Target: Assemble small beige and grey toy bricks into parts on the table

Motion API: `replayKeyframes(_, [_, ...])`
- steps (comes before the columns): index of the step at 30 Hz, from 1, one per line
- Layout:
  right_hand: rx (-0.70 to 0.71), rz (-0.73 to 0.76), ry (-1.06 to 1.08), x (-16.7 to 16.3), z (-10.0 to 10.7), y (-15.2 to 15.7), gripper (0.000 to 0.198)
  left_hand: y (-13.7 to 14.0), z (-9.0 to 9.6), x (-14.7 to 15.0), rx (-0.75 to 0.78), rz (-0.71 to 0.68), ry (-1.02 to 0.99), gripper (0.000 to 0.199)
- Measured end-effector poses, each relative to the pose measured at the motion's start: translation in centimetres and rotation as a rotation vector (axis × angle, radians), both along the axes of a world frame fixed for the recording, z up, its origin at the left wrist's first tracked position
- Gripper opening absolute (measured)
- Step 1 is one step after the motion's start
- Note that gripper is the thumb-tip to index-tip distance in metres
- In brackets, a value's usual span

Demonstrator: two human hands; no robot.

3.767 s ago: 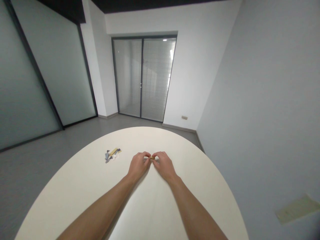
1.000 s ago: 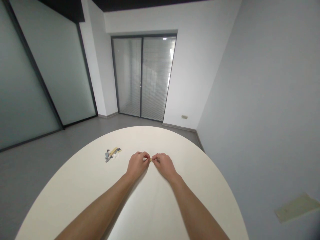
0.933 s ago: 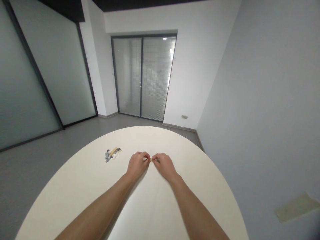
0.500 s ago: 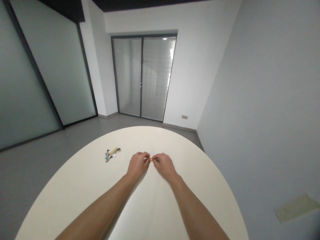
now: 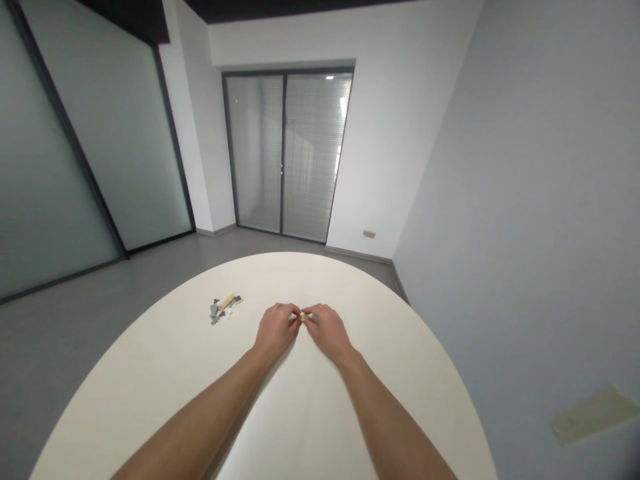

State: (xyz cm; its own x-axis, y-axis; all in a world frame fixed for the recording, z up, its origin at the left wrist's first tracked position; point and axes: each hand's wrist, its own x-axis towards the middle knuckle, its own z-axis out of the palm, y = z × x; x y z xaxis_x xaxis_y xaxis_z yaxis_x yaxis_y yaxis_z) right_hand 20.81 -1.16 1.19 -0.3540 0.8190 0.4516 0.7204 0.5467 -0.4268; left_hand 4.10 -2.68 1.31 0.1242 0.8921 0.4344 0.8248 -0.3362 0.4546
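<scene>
Between my fingertips is a small tan piece [image 5: 303,318], mostly covered, so its exact shape is hidden. My left hand [image 5: 275,328] pinches it from the left, with thumb and fingers closed. From the right, my right hand [image 5: 327,329] grips the same piece between thumb and forefinger. Both hands rest low over the white round table [image 5: 295,413]. Off to the left lies a loose pile of small building pieces, among them a long tan piece [image 5: 227,302] and a grey piece [image 5: 214,311], with dark and white bits around them.
The table's curved far edge [image 5: 287,253] lies beyond my hands. Past it stand a glass door with blinds [image 5: 315,153] and a frosted glass partition [image 5: 105,133] on the left. A pale wall [image 5: 525,200] rises close on the right.
My right hand's fingertips have shifted slightly up and closer to the left hand's around the tan piece. The pile at the left has not moved.
</scene>
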Motion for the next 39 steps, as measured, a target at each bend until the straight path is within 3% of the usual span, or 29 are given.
replayKeyframes(39, [0.0,0.026,-0.021,0.1,-0.19,0.03,0.019,-0.01,-0.15,-0.02,-0.035,0.012,0.007,0.017])
